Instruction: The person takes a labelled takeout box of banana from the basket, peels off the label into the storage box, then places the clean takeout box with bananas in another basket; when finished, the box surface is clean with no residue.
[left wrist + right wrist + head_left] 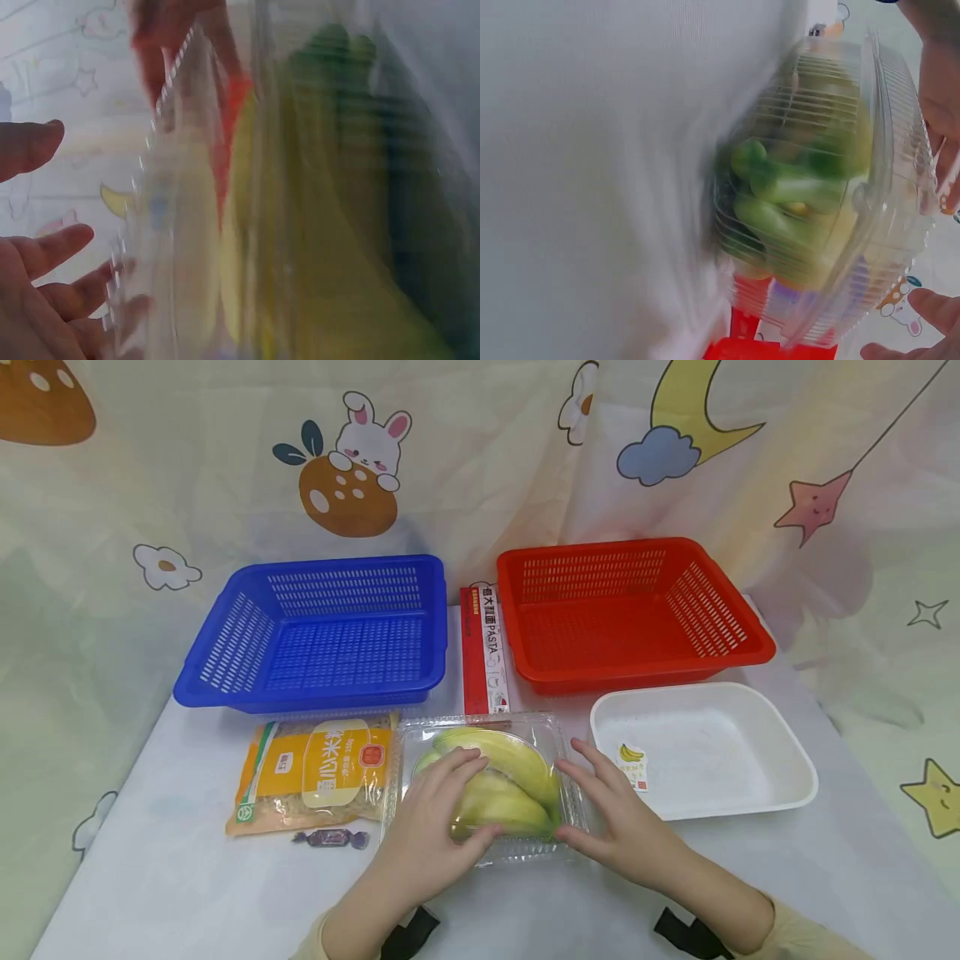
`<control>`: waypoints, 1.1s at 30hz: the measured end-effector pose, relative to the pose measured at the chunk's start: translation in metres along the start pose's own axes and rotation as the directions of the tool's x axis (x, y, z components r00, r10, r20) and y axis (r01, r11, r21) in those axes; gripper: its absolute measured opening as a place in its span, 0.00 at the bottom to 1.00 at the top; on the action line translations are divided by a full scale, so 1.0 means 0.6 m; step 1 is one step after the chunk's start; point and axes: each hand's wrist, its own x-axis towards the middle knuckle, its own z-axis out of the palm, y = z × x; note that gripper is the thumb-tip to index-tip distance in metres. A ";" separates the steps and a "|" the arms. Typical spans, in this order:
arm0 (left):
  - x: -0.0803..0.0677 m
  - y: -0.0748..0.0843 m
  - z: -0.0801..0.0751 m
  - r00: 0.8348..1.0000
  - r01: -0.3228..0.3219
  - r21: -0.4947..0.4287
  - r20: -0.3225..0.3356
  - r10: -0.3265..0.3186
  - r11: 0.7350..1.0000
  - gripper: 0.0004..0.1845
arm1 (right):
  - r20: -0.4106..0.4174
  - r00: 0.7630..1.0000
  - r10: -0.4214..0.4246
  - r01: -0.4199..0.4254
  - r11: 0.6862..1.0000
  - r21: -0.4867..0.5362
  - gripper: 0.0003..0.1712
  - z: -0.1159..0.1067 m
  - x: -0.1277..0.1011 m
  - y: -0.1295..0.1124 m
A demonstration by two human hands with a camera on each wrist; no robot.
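Note:
A clear plastic clamshell box (552,724), lid down, lies in the middle near the front of the table with green-yellow bananas (498,802) inside. Over its left side rests my left hand (431,822), fingers stretched across the lid. My right hand (626,827) is at the box's right edge, fingers spread apart. Green banana stems (772,187) show through the box wall in the right wrist view. The left wrist view is blurred by the box close to the camera, with spread fingers (64,240) at its left.
Behind stand a blue basket (330,700) and a red basket (637,677), with a red-and-white pasta packet (483,652) between them. Left of the box lie a yellow-orange food packet (315,772) and a purple wrapped candy (330,838). A white tray (720,752) with a banana sticker sits right.

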 end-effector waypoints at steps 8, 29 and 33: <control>-0.039 -0.054 -0.021 0.989 0.145 0.062 -0.005 -0.145 0.987 0.40 | 0.055 0.997 0.060 -0.062 0.997 0.040 0.47 0.012 0.000 -0.006; -0.061 -0.077 -0.031 0.888 0.430 0.002 0.179 -0.423 0.903 0.70 | 0.116 0.985 0.127 -0.127 0.992 -0.004 0.60 0.032 -0.002 -0.002; -0.064 -0.078 -0.032 0.873 0.452 0.011 0.197 -0.445 0.892 0.68 | 0.112 0.985 0.133 -0.132 0.991 -0.012 0.60 0.036 -0.002 -0.001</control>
